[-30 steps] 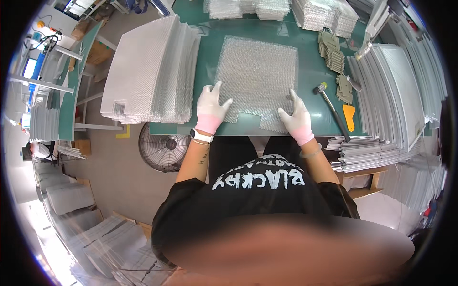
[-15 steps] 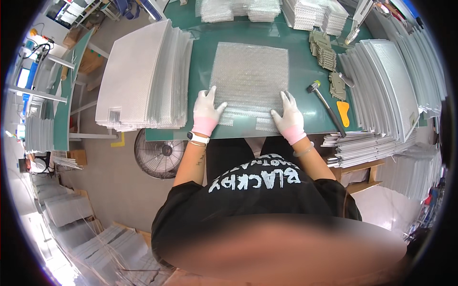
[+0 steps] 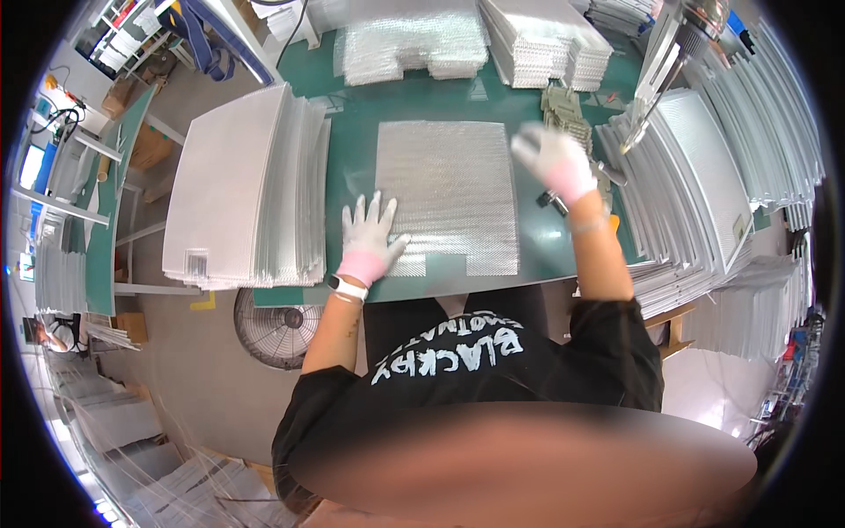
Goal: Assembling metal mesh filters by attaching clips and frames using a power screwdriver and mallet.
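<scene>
Pressing flat with fingers spread, the left hand [image 3: 370, 236] is resting open on the lower left corner of the silvery mesh sheet [image 3: 447, 194], gripping nothing; the sheet is lying flat on the green table [image 3: 352, 114], near its front edge; the right hand [image 3: 553, 160] is hovering blurred above the sheet's right edge, fingers loosely spread, its grip holding nothing; a tall stack of white panels [image 3: 242, 189] is sitting just beside the left hand.
</scene>
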`<state>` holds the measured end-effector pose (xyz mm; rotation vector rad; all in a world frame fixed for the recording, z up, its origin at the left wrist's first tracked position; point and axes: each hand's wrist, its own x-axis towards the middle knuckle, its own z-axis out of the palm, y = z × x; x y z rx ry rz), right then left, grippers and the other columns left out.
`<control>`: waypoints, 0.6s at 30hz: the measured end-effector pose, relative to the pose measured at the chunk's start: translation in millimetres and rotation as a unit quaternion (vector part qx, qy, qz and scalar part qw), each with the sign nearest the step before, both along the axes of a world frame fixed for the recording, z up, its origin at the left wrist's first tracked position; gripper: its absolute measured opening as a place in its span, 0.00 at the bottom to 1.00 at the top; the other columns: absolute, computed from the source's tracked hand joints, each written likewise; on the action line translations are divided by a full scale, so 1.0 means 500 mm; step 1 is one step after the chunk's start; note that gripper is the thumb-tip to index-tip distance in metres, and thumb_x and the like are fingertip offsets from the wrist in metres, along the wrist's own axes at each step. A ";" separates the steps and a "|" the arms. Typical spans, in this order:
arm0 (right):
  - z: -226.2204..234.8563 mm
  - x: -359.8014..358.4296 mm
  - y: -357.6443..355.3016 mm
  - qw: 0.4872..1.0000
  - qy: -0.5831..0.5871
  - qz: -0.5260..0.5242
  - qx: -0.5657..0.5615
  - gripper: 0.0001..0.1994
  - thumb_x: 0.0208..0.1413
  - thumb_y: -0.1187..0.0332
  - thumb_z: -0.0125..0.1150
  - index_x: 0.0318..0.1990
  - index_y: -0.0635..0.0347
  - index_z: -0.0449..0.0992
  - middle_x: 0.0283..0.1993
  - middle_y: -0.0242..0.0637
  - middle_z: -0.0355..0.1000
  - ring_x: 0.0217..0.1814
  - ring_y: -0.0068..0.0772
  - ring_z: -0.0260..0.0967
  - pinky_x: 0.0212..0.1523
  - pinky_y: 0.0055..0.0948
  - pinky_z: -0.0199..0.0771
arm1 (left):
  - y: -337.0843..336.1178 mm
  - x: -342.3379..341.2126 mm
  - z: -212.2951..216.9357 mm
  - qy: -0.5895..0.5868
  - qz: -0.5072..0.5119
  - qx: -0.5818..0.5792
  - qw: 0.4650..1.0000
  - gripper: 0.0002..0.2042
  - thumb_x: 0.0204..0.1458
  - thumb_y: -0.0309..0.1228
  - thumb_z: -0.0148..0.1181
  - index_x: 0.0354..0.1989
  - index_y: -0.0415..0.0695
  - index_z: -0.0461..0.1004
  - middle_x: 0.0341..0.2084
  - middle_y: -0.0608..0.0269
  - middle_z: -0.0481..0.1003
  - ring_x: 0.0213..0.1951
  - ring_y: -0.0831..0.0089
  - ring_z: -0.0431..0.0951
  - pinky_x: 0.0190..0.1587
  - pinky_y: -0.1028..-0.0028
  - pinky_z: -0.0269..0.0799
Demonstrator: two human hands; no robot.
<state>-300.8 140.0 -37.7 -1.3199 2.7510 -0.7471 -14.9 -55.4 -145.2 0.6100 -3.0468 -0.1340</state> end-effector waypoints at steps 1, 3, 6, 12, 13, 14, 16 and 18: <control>0.021 -0.071 -0.031 0.995 0.065 -0.033 -0.067 0.24 0.56 0.48 0.56 0.44 0.61 0.78 0.41 0.54 0.77 0.46 0.56 0.74 0.50 0.46 0.73 | 0.017 -0.009 0.002 0.006 0.017 0.006 1.000 0.39 0.52 0.54 0.55 0.68 0.46 0.56 0.68 0.48 0.54 0.69 0.45 0.50 0.69 0.44 0.38; 0.069 -0.215 -0.117 0.988 0.069 -0.129 -0.039 0.29 0.55 0.43 0.55 0.47 0.64 0.77 0.46 0.59 0.75 0.50 0.56 0.73 0.51 0.46 0.72 | 0.038 -0.027 0.012 0.010 0.051 0.023 0.998 0.41 0.52 0.52 0.56 0.67 0.37 0.54 0.68 0.47 0.54 0.69 0.46 0.51 0.69 0.46 0.39; 0.097 -0.374 -0.200 0.972 0.037 -0.227 0.054 0.37 0.53 0.37 0.53 0.55 0.65 0.73 0.54 0.56 0.72 0.57 0.58 0.70 0.59 0.44 0.69 | 0.044 -0.047 0.007 0.005 0.065 0.023 0.998 0.42 0.51 0.52 0.57 0.68 0.35 0.53 0.68 0.47 0.53 0.69 0.46 0.51 0.70 0.47 0.39; 0.162 -0.432 -0.241 0.966 -0.042 -0.241 0.078 0.50 0.47 0.34 0.58 0.64 0.73 0.60 0.66 0.62 0.59 0.72 0.55 0.53 0.69 0.35 0.54 | 0.039 -0.035 0.007 -0.011 0.097 0.059 0.994 0.43 0.51 0.53 0.58 0.68 0.36 0.52 0.68 0.47 0.53 0.70 0.47 0.50 0.70 0.48 0.38; 0.171 -0.442 -0.209 0.964 -0.041 -0.253 -0.064 0.52 0.47 0.34 0.59 0.65 0.75 0.57 0.66 0.64 0.59 0.72 0.55 0.53 0.70 0.35 0.53 | 0.039 -0.043 0.008 -0.011 0.092 0.066 0.994 0.43 0.50 0.54 0.58 0.68 0.37 0.53 0.68 0.47 0.53 0.69 0.47 0.50 0.71 0.49 0.38; 0.178 -0.455 -0.172 0.943 -0.037 -0.260 -0.205 0.54 0.46 0.35 0.61 0.66 0.77 0.53 0.65 0.66 0.59 0.72 0.54 0.53 0.70 0.35 0.51 | 0.038 -0.053 0.007 -0.009 0.084 0.064 0.994 0.43 0.50 0.54 0.58 0.68 0.37 0.53 0.68 0.47 0.53 0.69 0.47 0.50 0.71 0.49 0.38; 0.161 -0.465 -0.127 0.882 0.020 -0.235 -0.408 0.56 0.45 0.37 0.65 0.67 0.80 0.50 0.66 0.67 0.57 0.69 0.54 0.58 0.69 0.35 0.54 | 0.035 -0.074 0.007 0.017 0.070 0.060 0.996 0.43 0.49 0.55 0.60 0.66 0.38 0.57 0.67 0.48 0.55 0.69 0.47 0.50 0.71 0.49 0.38; 0.143 -0.451 -0.087 0.839 -0.049 -0.088 -0.535 0.46 0.52 0.57 0.68 0.67 0.80 0.47 0.62 0.58 0.62 0.63 0.43 0.64 0.60 0.37 0.68 | 0.029 -0.097 0.025 -0.004 0.068 0.064 0.996 0.42 0.48 0.56 0.60 0.65 0.38 0.59 0.67 0.48 0.56 0.69 0.47 0.50 0.71 0.49 0.38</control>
